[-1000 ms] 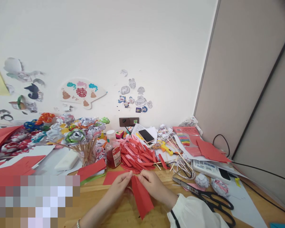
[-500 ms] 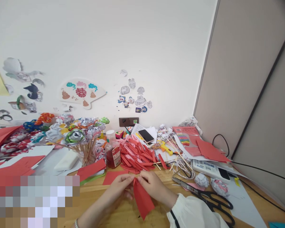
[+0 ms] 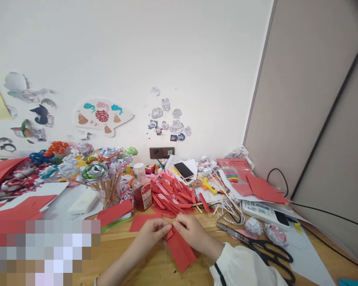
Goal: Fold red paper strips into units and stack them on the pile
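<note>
A red sheet of paper (image 3: 180,252) hangs between my two hands, its upper end pinched and its lower end spread toward me over the wooden table. My left hand (image 3: 155,231) grips the top left part, thumb over a small folded bit. On the other side, my right hand (image 3: 189,230) pinches the top edge with thumb and fingers, close against the left fingertips. Just beyond the hands lies a heap of folded red paper strips (image 3: 171,194). Another flat red sheet (image 3: 139,223) rests behind my left wrist.
Black-handled scissors (image 3: 256,246) lie right of my right arm, near crumpled paper balls (image 3: 253,225). A jar of red liquid (image 3: 141,192) stands behind my left hand, beside paper flowers on sticks (image 3: 94,171). Farther back are a phone (image 3: 183,170) and a yellow glue gun (image 3: 207,185).
The red paper has turned slightly, its lower end swinging a little right and opening flatter. A small folded piece now shows at its top by my left thumb.
</note>
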`<state>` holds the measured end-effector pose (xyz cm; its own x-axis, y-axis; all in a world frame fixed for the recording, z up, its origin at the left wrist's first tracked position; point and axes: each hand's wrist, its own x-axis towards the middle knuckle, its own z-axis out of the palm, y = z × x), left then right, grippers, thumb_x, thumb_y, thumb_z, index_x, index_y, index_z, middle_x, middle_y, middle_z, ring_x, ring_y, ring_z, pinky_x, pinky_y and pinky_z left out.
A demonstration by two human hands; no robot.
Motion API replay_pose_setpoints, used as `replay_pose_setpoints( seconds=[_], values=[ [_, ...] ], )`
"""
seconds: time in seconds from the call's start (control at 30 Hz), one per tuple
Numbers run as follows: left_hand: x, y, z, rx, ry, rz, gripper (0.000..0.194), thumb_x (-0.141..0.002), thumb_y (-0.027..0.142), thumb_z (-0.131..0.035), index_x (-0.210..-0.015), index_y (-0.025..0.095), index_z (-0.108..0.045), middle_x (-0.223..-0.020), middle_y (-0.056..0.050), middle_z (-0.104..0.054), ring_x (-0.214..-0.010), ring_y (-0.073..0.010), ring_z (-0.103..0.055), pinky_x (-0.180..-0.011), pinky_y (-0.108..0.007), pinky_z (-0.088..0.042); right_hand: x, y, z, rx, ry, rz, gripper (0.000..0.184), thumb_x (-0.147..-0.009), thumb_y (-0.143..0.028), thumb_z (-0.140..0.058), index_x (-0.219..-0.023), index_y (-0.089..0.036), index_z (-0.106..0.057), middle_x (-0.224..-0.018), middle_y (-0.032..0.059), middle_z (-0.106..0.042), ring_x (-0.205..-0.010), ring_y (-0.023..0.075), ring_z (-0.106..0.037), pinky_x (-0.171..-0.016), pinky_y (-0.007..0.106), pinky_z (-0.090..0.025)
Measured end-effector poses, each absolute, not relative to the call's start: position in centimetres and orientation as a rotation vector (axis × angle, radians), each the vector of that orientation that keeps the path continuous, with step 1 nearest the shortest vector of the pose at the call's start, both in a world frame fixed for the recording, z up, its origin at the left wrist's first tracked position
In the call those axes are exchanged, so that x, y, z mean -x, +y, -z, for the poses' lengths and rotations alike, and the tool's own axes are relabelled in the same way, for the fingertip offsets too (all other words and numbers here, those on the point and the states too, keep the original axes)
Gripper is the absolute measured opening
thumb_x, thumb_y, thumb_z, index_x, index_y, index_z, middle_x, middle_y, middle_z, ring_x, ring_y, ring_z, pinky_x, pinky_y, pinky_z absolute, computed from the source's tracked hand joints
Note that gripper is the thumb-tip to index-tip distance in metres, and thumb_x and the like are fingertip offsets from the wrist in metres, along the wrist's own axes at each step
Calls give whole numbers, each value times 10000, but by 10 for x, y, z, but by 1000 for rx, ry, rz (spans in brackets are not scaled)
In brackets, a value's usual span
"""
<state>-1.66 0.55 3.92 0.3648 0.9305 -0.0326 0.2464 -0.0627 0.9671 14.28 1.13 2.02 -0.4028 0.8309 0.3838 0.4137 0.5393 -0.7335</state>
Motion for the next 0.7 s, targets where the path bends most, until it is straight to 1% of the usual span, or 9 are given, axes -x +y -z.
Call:
replay_pose_setpoints(
  seconds=[0.23, 0.4, 0.57, 0.7],
  values=[
    [14, 3, -40, -1643, 1173, -822, 325, -648, 451, -507, -550, 142, -500, -488, 51, -450, -475, -92, -401, -475, -198, -307, -144, 11, -22, 984, -1998, -776, 256, -803, -255, -396, -566, -158, -394, -540, -55, -358, -516, 74, -336, -469, 181, -235],
    [13, 4, -36, -1679, 1225, -863, 327, -663, 453, -480, -525, 157, -464, -472, 59, -421, -468, -95, -387, -467, -199, -287, -143, 11, -20, 949, -2031, -859, 227, -792, -317, -427, -633, -157, -452, -573, -48, -398, -528, 79, -354, -478, 179, -264],
    [13, 5, -32, -1660, 1210, -882, 319, -650, 444, -510, -528, 151, -475, -496, 65, -412, -485, -84, -363, -473, -193, -277, -142, 12, -14, 997, -2047, -830, 181, -761, -280, -463, -632, -155, -481, -563, -47, -414, -520, 79, -359, -482, 181, -272],
    [13, 6, -30, -1630, 1163, -876, 330, -661, 448, -517, -536, 144, -484, -485, 67, -419, -475, -77, -373, -474, -191, -297, -142, 14, -12, 1007, -2050, -834, 174, -745, -262, -474, -610, -152, -482, -549, -49, -415, -508, 76, -360, -470, 179, -260]
  ],
)
